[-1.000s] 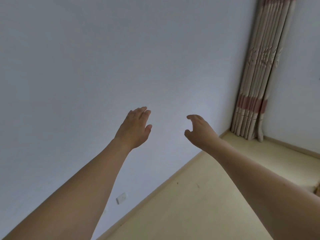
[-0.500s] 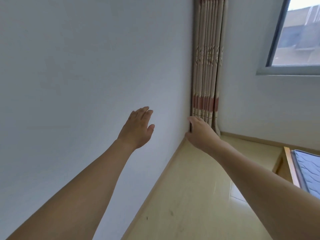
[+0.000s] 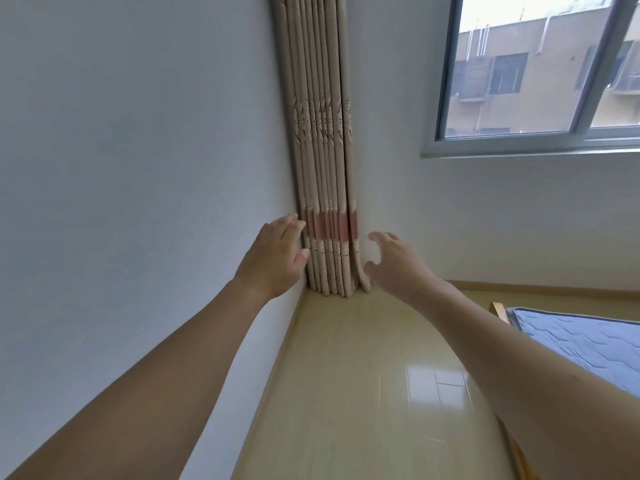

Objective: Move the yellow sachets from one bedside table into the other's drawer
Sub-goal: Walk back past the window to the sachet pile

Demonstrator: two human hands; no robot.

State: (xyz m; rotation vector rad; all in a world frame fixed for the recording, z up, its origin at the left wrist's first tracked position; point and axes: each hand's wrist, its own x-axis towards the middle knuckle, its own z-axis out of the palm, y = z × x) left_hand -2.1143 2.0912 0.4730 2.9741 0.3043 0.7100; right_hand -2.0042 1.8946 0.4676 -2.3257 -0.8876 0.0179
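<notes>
Two hands reach forward, both holding nothing: my left hand (image 3: pixel 277 258) has straight, relaxed fingers; my right hand (image 3: pixel 394 261) has fingers loosely curled. Ahead, a curtain (image 3: pixel 322 168) hangs in the corner. A mattress (image 3: pixel 581 341) lies at right below the window (image 3: pixel 540 71). No sachets or bedside tables in view.

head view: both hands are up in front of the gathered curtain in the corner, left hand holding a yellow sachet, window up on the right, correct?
Not quite. The head view shows the left hand holding nothing, fingers relaxed; no sachet is visible. The rest stands: right hand, curtain, window.
</notes>
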